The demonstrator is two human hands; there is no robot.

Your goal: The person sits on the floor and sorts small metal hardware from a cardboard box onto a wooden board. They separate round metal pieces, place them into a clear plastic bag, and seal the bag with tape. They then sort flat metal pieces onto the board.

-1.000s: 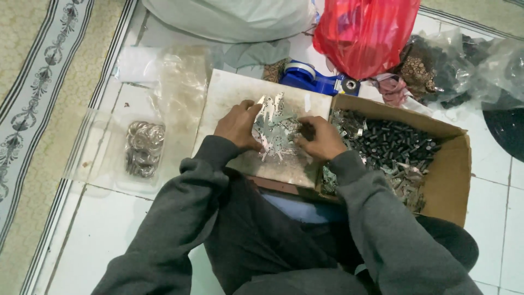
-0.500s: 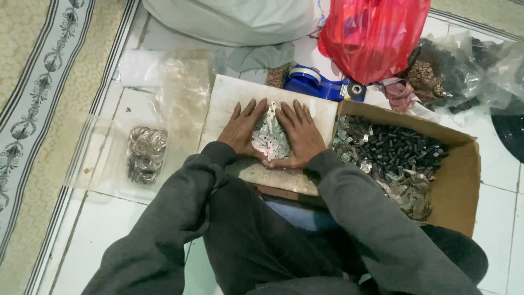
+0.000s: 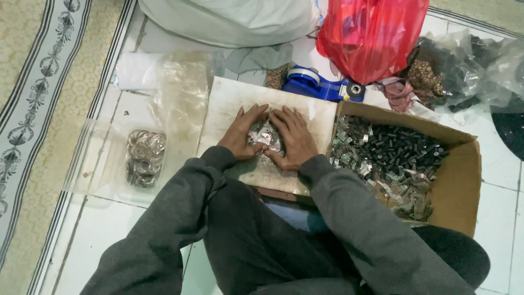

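We're looking down in soft, even indoor light, fairly bright, no hard sun anywhere. The white floor tiles (image 3: 98,251) throw a mild sheen back at us, and the clear plastic bag (image 3: 131,158) at the floor's left side catches pale glare across its creases. The red bag (image 3: 371,38) glows, nearly oversaturated. Shadows stay faint and short: a soft dark rim under the cardboard box (image 3: 464,180), and dimness pooling between our grey sleeves (image 3: 180,218). The small metal pieces (image 3: 265,136) glint, but compression smears them into a silvery patch. Sharpness is modest all over, slightly softer at the corners, with little edge bending.
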